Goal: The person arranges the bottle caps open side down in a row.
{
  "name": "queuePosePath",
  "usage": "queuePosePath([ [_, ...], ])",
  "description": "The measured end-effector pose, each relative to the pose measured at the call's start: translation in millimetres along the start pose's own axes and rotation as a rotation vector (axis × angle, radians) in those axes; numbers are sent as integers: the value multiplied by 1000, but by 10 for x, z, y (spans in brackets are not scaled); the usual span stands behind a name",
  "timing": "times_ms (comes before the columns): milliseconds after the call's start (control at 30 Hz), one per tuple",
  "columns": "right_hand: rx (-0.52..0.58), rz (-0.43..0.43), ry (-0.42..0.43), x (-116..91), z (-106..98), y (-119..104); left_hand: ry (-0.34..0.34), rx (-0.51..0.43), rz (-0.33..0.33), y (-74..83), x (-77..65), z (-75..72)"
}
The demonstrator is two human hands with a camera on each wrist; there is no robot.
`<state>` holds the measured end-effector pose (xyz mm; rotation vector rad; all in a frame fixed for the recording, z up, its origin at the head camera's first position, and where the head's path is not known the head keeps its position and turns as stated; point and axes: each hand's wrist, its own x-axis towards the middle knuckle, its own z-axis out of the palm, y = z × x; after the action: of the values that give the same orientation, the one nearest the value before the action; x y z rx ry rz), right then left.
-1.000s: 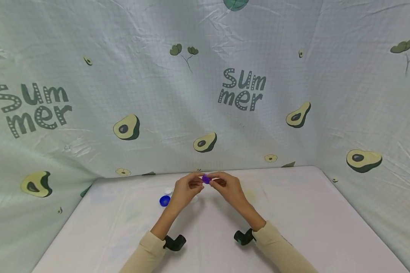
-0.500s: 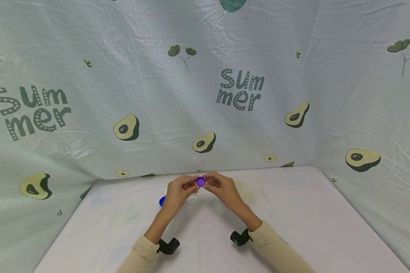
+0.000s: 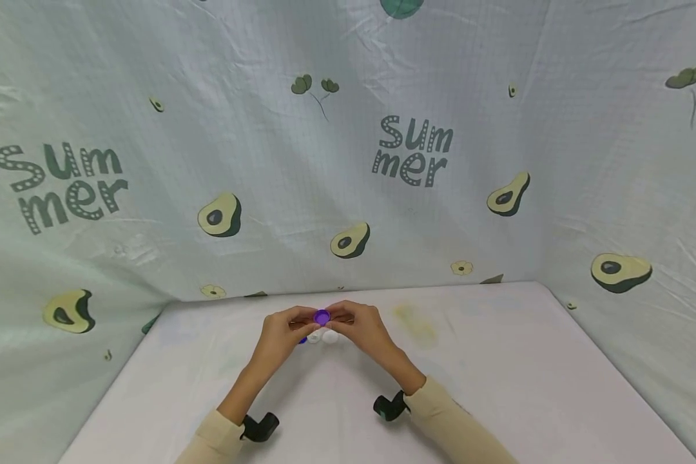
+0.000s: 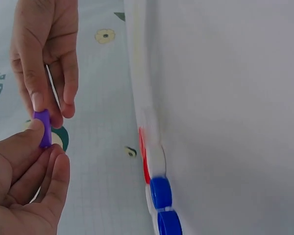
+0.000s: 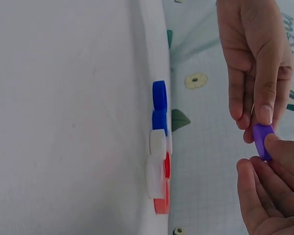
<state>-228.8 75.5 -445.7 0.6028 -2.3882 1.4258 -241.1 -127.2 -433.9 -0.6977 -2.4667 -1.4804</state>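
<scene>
A small purple bottle cap [image 3: 321,317] is pinched between both hands, its round face toward the head view. My left hand [image 3: 279,335] grips its left side with thumb and fingers. From the right, my right hand [image 3: 364,327] holds the opposite edge the same way. Both wrist views show the purple cap edge-on, raised above the table between the thumbs. Below the hands in the head view lie white caps [image 3: 330,336] and part of a blue cap [image 3: 303,340]; the hands hide the others.
Along the tabletop [image 3: 348,399], a close group of caps shows in the wrist views: two blue caps [image 5: 159,96], white caps [image 5: 155,176] and red caps [image 5: 162,203]. A printed curtain [image 3: 290,167] hangs behind the table. Each wrist carries a black camera mount [image 3: 261,427].
Both hands have moved left and slightly nearer with the purple cap. It has turned from a slanted pose to show its round face. The hands now cover more of the blue caps.
</scene>
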Motion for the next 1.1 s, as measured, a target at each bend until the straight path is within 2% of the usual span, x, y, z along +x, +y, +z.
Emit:
queuePosePath([
  [200, 12, -7, -53, 48, 193, -47, -8, 80, -26, -74, -100, -198],
  [467, -33, 65, -146, 62, 439, -81, -61, 131, -71, -176, -253, -375],
  [633, -59, 61, -172, 67, 587, -33, -70, 178, -88, -259, -320, -425],
  [833, -30, 109, -186, 68, 717, 14, -83, 194, -133, -374, -374, -449],
  [1100, 4, 172, -163, 58, 875, -4, -105, 219, -151, -473, -414, -517],
])
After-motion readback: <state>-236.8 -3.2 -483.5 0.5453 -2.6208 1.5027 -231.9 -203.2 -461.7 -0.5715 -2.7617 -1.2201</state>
